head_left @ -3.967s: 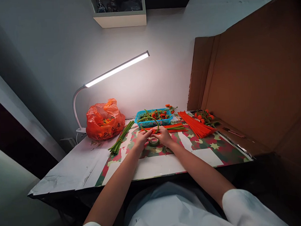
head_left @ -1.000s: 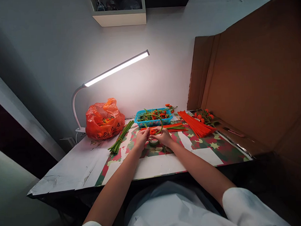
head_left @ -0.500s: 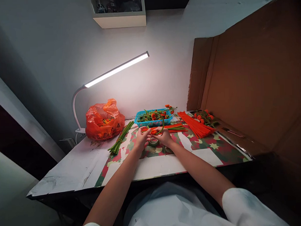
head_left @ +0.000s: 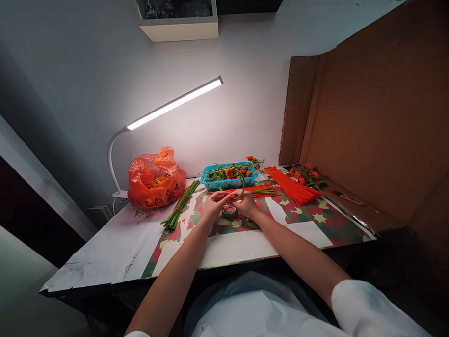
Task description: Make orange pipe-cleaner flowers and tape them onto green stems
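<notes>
Near the middle of the table, my left hand (head_left: 214,204) and my right hand (head_left: 247,205) meet at a small orange flower (head_left: 233,196). The fingers of both hands are closed on it. A curved green stem (head_left: 243,180) arches up from my right hand, in front of the basket. Just below the fingers a roll of green tape (head_left: 229,212) lies on the table. Behind the hands lie orange-red strips and green stems (head_left: 264,190).
A blue basket (head_left: 229,185) of flowers stands behind. Left are a bundle of green stems (head_left: 179,208), an orange plastic bag (head_left: 155,183) and a lamp (head_left: 116,162). Right are red strips (head_left: 293,188), orange flowers (head_left: 301,179) and a cardboard wall (head_left: 377,114).
My left hand has shifted slightly right, and its fingers have closed over the orange flower. My right hand has barely moved.
</notes>
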